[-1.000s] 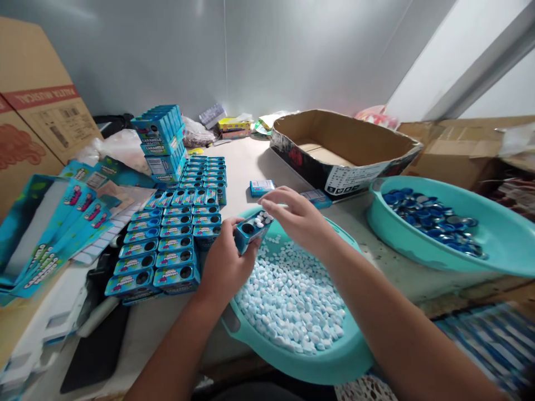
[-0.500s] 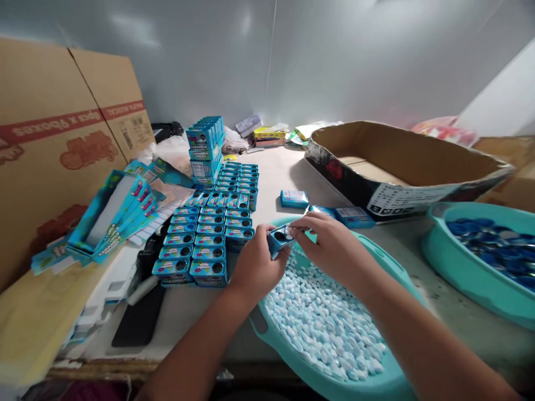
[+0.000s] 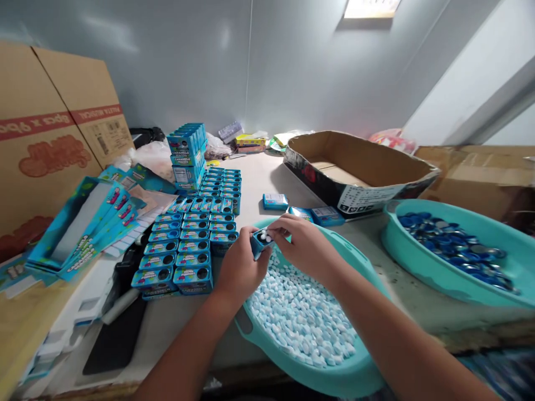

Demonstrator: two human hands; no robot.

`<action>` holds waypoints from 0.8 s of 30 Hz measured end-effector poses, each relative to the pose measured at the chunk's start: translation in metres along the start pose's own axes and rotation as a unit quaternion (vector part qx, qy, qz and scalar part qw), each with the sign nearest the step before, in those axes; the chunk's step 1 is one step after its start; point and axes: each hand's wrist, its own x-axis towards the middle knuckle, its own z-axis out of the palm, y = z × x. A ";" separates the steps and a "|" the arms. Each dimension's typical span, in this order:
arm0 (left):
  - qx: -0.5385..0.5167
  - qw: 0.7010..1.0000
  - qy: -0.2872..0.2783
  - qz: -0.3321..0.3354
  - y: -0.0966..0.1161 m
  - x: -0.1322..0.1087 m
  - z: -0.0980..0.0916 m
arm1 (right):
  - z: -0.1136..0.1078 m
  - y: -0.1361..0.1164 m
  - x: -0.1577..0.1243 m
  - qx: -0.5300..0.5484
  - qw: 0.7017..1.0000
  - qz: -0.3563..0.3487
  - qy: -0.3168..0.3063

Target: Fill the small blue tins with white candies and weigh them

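My left hand (image 3: 241, 262) is wrapped round a small blue candy tin (image 3: 259, 245), held tilted over the far left rim of a teal basin (image 3: 371, 267). White candies (image 3: 264, 236) show at the tin's opening. My right hand (image 3: 298, 240) pinches at that opening, fingertips touching the candies there. Below both hands, pale blue and white candies (image 3: 305, 312) fill much of the basin. Rows of similar blue tins (image 3: 193, 253) stand to the left of my left hand. Beyond my hands lie a single blue tin (image 3: 275, 201) and two more beside the carton.
A cut-down cardboard box (image 3: 368, 197) stands behind the basin. At right is a second teal basin (image 3: 418, 273) with shiny blue pieces. Flat printed sleeves (image 3: 92, 223), a dark phone-like slab (image 3: 115, 334) and a big carton (image 3: 62, 111) occupy the left.
The view has swung right, so the table's things sit further left. Both hands stay at the tin, and white candies show more plainly at its opening.
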 end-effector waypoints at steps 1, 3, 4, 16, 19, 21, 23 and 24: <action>0.001 1.000 -0.001 0.005 -0.001 0.000 0.000 | 0.000 -0.001 0.000 0.008 1.000 0.001 -0.005; 0.002 1.000 -0.004 0.009 -0.002 -0.001 0.000 | 0.001 -0.002 0.001 0.025 1.000 0.003 -0.009; 0.003 1.000 -0.004 0.009 -0.003 -0.001 0.000 | 0.002 -0.003 0.001 0.035 0.999 0.003 -0.011; -0.005 1.000 -0.007 -0.007 0.000 0.000 0.000 | 0.010 -0.003 0.000 0.109 0.994 -0.021 -0.017; -0.004 1.000 -0.007 -0.013 0.001 -0.001 0.000 | 0.011 -0.002 -0.001 0.069 0.997 -0.021 0.005; -0.006 1.000 -0.004 -0.017 0.002 -0.001 -0.001 | 0.011 -0.002 -0.002 0.047 0.998 -0.027 0.015; -0.008 1.000 -0.001 -0.021 0.003 -0.001 -0.002 | 0.010 -0.003 -0.001 0.044 0.998 -0.042 0.012; -0.008 1.000 0.000 -0.024 0.004 -0.001 -0.002 | 0.009 -0.003 -0.001 0.052 0.997 -0.053 0.007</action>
